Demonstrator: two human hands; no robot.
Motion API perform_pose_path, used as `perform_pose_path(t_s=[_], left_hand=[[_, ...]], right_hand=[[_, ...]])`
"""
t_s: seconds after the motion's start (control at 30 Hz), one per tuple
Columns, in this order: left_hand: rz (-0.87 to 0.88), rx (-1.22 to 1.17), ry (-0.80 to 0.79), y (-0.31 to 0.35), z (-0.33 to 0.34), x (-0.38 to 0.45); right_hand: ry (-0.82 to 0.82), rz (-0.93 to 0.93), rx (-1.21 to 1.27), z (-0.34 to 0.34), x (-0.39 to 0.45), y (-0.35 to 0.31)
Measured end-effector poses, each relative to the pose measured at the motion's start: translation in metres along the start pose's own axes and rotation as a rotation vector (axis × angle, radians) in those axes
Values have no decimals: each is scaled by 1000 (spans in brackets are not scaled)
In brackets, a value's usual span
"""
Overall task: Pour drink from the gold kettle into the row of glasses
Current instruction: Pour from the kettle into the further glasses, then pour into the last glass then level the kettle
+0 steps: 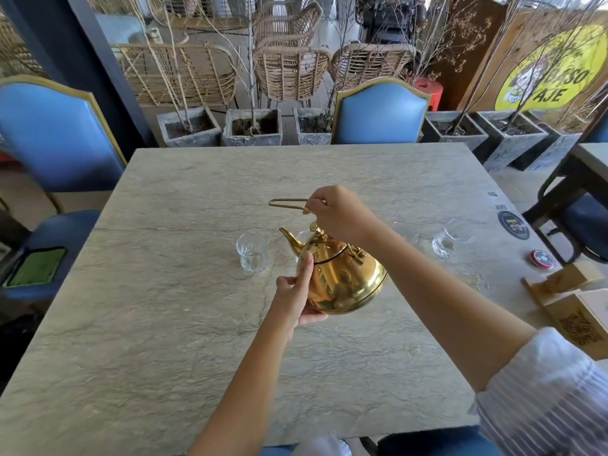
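the gold kettle [342,278] is tilted left, right hand [339,212] gripping its handle, left hand [297,296] supporting underneath; three glasses [252,253] are visible.

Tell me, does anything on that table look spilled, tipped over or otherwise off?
Nothing stands out. The gold kettle is tilted, but only because the right hand lifts its handle and the left hand steadies its body. The glasses stand upright, and the table shows no puddle.
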State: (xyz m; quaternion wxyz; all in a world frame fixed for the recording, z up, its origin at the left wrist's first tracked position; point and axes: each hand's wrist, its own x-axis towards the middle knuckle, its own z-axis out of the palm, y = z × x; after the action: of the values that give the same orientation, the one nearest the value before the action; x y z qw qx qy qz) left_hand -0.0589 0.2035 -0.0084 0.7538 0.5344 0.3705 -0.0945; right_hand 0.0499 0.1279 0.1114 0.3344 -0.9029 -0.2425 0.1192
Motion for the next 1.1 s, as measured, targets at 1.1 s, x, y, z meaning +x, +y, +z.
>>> perform_pose_path(t_s=[1.1], left_hand=[[-32, -107, -91, 11, -23, -12]], right_hand=[[-252, 19, -369, 34, 43, -67]])
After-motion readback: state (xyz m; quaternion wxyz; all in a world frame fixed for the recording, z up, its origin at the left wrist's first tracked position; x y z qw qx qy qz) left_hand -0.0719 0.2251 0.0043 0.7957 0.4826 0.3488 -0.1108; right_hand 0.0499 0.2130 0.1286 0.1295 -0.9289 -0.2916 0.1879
